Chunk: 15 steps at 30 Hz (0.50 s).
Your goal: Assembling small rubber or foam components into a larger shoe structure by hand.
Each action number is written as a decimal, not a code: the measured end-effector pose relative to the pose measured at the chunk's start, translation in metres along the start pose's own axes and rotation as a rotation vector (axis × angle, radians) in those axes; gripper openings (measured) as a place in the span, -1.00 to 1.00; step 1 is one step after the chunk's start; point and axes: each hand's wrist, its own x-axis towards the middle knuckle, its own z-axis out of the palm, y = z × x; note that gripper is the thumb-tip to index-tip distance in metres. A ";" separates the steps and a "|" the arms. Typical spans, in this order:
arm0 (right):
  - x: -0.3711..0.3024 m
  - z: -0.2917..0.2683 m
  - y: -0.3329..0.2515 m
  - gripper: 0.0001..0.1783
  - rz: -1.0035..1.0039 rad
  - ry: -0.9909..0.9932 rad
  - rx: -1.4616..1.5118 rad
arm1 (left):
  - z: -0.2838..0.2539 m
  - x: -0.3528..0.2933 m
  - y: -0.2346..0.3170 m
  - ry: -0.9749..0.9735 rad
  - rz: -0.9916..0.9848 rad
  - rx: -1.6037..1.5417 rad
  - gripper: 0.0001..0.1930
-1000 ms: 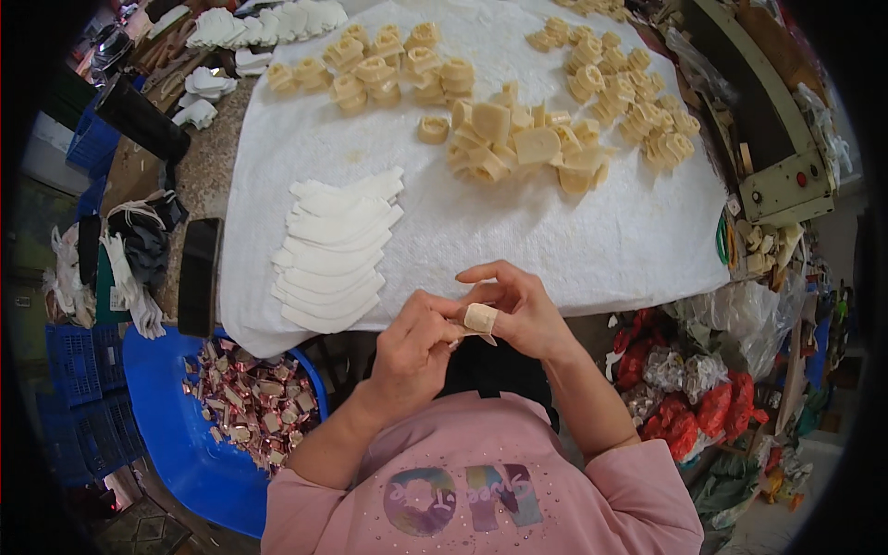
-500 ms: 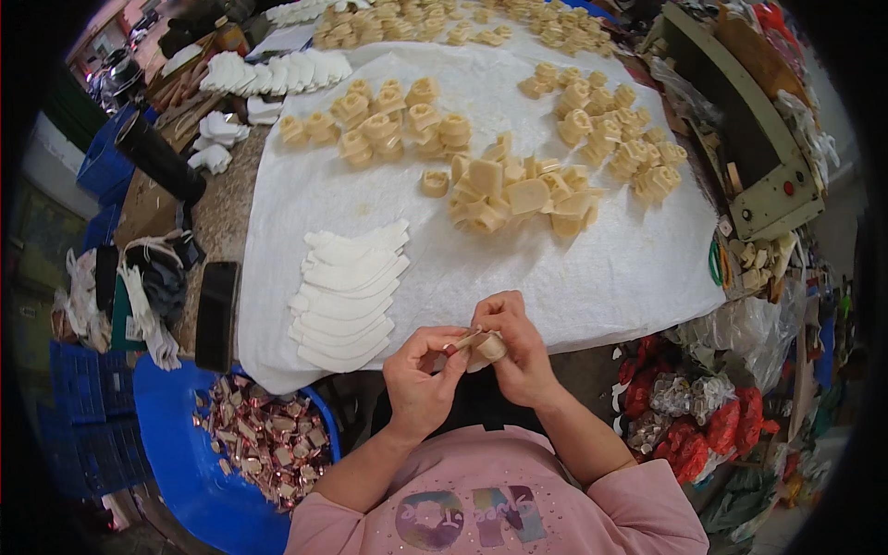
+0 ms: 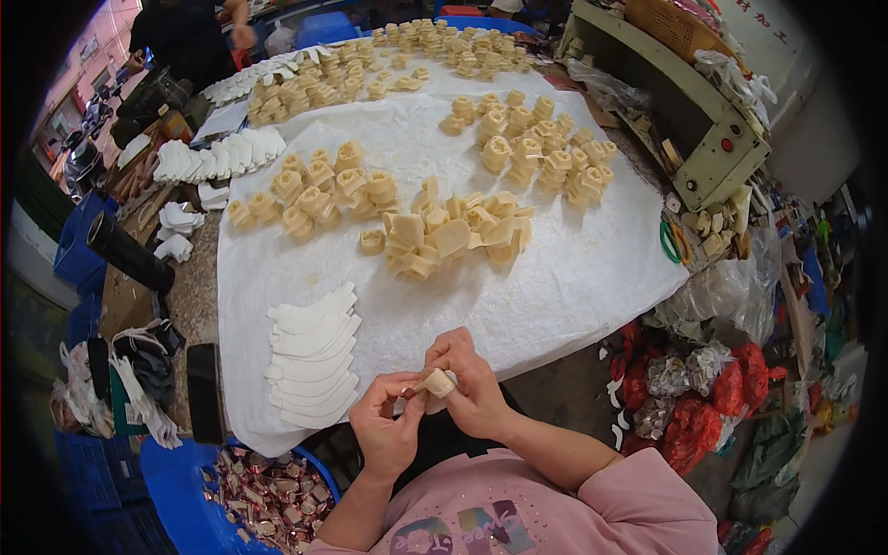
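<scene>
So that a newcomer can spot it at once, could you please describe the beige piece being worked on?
Start at the big white cloth and go to its near edge, right of the fanned white pieces. There the left hand and right hand meet at a small, curled beige piece. The other beige pieces lie on the cloth; this one alone is held.

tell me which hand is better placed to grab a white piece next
The left hand, probably: it is closer to the overlapping white pieces than the right hand, though both hands are at the beige piece.
</scene>
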 end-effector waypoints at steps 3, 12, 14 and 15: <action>-0.001 -0.003 0.003 -0.83 0.207 -0.027 0.450 | -0.004 0.006 0.009 0.006 0.066 0.162 -0.87; 0.015 -0.033 0.011 -0.50 0.603 -0.431 0.714 | -0.016 0.006 -0.002 -0.101 0.456 0.438 -0.79; 0.015 -0.033 0.012 -0.50 0.404 -0.397 0.518 | -0.017 0.004 0.003 -0.131 0.415 0.414 -0.84; 0.015 -0.034 0.012 -0.49 0.209 -0.360 0.317 | -0.019 0.005 0.002 -0.135 0.417 0.415 -0.84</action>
